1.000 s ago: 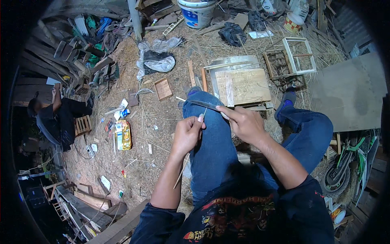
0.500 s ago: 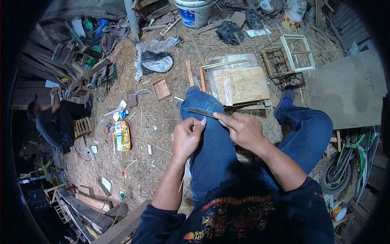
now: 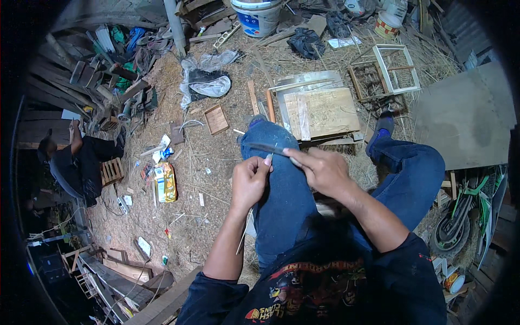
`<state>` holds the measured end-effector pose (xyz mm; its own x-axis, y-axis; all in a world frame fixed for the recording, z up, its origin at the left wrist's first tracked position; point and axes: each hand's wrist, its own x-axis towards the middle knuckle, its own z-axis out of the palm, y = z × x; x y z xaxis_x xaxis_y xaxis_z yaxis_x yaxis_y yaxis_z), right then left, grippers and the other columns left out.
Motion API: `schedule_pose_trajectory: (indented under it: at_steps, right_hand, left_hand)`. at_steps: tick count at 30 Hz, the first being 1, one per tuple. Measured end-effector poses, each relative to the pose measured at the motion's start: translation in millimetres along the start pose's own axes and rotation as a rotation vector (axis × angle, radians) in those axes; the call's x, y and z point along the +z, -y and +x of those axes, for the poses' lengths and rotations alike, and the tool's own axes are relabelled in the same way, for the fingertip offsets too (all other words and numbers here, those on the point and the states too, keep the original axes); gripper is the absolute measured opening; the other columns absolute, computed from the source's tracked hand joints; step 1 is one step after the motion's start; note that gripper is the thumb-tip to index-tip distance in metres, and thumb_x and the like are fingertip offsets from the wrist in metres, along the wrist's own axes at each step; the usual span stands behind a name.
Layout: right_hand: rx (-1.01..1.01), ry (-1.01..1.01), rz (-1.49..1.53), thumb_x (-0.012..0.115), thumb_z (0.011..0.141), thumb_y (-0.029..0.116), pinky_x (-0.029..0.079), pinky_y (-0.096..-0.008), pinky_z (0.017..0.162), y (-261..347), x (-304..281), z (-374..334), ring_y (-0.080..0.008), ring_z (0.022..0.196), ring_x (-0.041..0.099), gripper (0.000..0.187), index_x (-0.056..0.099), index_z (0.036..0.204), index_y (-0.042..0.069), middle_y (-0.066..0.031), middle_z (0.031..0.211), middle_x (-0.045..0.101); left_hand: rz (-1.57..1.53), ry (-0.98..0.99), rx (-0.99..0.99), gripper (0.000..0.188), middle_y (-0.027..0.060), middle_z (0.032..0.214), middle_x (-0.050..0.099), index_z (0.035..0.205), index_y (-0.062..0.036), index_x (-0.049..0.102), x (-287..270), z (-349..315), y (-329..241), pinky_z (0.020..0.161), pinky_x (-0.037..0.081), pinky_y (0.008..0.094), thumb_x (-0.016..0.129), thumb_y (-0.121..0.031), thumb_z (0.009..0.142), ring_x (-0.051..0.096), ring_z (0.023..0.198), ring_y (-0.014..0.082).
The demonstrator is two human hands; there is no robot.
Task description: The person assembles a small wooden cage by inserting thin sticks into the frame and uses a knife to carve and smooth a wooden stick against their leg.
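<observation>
A thin stick (image 3: 273,154) stands across the knife (image 3: 261,146), just above the left knee (image 3: 272,131). The left hand (image 3: 251,177) pinches it near its tip between thumb and forefinger; such a close grip probably stops so slender a piece from bending under the edge. A pale length beside the left forearm, on the near side of the knee, looks like its other end, but the middle is hidden. The right hand (image 3: 323,168) is closed around the knife's handle, forefinger stretched forward, likely to guide the blade. The blade is narrow, dark and slightly blurred, pointing left over the knee; the raised thigh seems to give the work a backing.

The knee is in worn blue denim. Just beyond it lie an orange rod (image 3: 271,104) and, to its right, a flat, pale wooden board (image 3: 336,112). Left of the knee sit a shallow wooden box (image 3: 216,119) and a glossy yellow packet (image 3: 170,184). The floor (image 3: 203,162) around is rough with shavings and straw; well left of the knee, another person (image 3: 81,162) sits.
</observation>
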<state>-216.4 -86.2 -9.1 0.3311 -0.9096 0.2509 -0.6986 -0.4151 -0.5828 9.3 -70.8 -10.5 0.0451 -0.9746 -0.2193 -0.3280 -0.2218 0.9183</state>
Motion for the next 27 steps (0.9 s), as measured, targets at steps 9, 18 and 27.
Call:
schedule_pose_trajectory:
  at_steps: [9,18,27]
  right_hand:
    - [-0.006,0.08,-0.013,0.062,0.097,0.026,0.052,-0.0449,0.053,0.9,-0.3,-2.1,-0.0305,0.059,0.064,0.034,0.071,0.128,0.037,-0.0069,0.071,0.061]
    - [0.046,0.114,-0.016,0.067,0.092,0.017,0.051,-0.0422,0.055,-1.0,-1.7,-3.0,-0.0283,0.061,0.064,0.042,0.07,0.13,0.033,-0.0072,0.069,0.06]
    - [0.001,-0.071,0.052,0.064,0.097,0.026,0.051,-0.0439,0.051,0.0,-3.8,-2.6,-0.0294,0.059,0.064,0.033,0.071,0.127,0.036,-0.0072,0.071,0.061]
  left_hand:
    - [0.039,0.044,-0.025,0.038,-0.0054,0.056,0.048,0.077,-0.0029,0.063,-4.3,-1.4,-2.4,0.045,0.025,0.0258,0.061,-0.028,0.106,0.038,0.047,0.0042]
    - [0.033,0.048,-0.088,0.038,-0.006,0.057,0.047,0.077,-0.0039,0.063,-3.9,-1.1,-18.1,0.045,0.024,0.0256,0.06,-0.029,0.106,0.038,0.048,0.0037]
    - [-0.05,-0.089,-0.008,0.033,-0.003,0.06,0.055,0.076,0.0006,0.067,-2.1,-4.4,-6.1,0.049,0.033,0.0272,0.068,-0.022,0.1,0.045,0.055,0.0055]
